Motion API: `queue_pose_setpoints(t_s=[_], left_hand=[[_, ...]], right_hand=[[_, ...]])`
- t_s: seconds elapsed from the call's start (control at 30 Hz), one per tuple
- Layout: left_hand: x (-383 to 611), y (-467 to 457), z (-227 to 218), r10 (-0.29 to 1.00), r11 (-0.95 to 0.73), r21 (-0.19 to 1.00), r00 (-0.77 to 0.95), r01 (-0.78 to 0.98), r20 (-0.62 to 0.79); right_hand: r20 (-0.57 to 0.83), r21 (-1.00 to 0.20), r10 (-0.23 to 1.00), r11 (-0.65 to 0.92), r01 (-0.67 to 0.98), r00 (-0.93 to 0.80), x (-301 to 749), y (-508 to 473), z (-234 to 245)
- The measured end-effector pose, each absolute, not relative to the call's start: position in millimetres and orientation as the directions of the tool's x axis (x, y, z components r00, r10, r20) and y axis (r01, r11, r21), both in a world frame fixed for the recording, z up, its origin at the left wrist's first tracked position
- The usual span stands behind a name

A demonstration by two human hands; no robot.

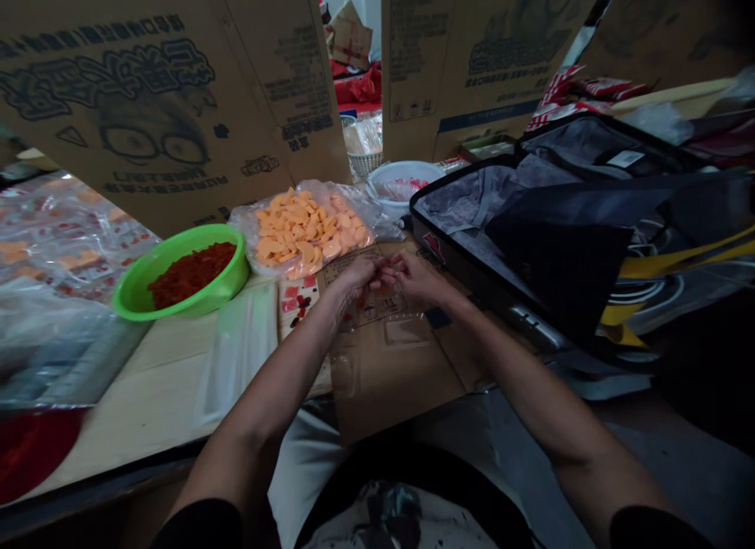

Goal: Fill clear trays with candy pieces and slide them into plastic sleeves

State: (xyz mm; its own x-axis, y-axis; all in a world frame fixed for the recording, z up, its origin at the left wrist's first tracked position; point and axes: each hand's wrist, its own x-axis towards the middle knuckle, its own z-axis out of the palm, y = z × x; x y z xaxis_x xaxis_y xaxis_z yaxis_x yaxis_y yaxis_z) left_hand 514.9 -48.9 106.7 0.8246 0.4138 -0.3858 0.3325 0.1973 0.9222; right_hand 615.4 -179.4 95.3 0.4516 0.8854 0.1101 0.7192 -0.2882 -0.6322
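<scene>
My left hand (361, 274) and my right hand (418, 278) meet over a flat cardboard sheet (389, 392), fingertips bent together and touching or almost touching. The fingers of both are closed in a pinch; whatever they hold is too small or too hidden to make out. Just below them on the cardboard lies a clear plastic piece (406, 329), perhaps a small tray. Behind my left hand a clear bag of orange foam-like pieces (303, 226) lies open. Small red and black pieces (300, 300) are scattered left of my left wrist.
A green bowl (239, 270) of red pieces and long translucent plastic strips (241, 344) sit to the left. On the right lies an open suitcase (472, 211) holding dark cloth and cables. A pale basin (386, 175) stands behind, between tall cardboard boxes (236, 77). A red container (41, 455) is at lower left.
</scene>
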Motion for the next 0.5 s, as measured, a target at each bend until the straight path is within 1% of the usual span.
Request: queue_pose_setpoints(t_s=[0.13, 0.17, 0.27, 0.33, 0.43, 0.5], left_hand=[[513.9, -50.8, 105.4, 0.272, 0.174, 0.936, 0.899, 0.306, -0.344], [512.8, -50.5, 105.8, 0.237, 0.172, 0.936, 0.91, 0.306, -0.341], [507.6, -48.5, 110.4, 0.175, 0.171, 0.928, 0.916, 0.332, -0.36], [502.9, -46.5, 115.9, 0.115, 0.158, 0.924, 0.923, 0.349, -0.368], [496.2, -44.1, 124.7, 0.004, 0.104, 0.937, 0.942, 0.333, -0.335], [493.2, -42.6, 128.6, -0.03, 0.04, 0.948, 0.949, 0.314, -0.313]], right_hand=[[0.152, -0.556, 0.887, -0.289, 0.779, 0.437, 617.8, -176.7, 93.4], [0.161, -0.554, 0.89, -0.276, 0.786, 0.427, 619.5, -176.9, 93.2], [0.199, -0.631, 0.926, -0.13, 0.764, 0.321, 625.9, -178.1, 94.3], [0.189, -0.702, 0.955, -0.032, 0.712, 0.229, 630.4, -177.7, 96.3], [0.155, -0.765, 0.978, 0.03, 0.644, 0.139, 635.6, -175.0, 100.5], [0.148, -0.764, 0.983, 0.043, 0.644, 0.109, 637.2, -173.9, 103.4]])
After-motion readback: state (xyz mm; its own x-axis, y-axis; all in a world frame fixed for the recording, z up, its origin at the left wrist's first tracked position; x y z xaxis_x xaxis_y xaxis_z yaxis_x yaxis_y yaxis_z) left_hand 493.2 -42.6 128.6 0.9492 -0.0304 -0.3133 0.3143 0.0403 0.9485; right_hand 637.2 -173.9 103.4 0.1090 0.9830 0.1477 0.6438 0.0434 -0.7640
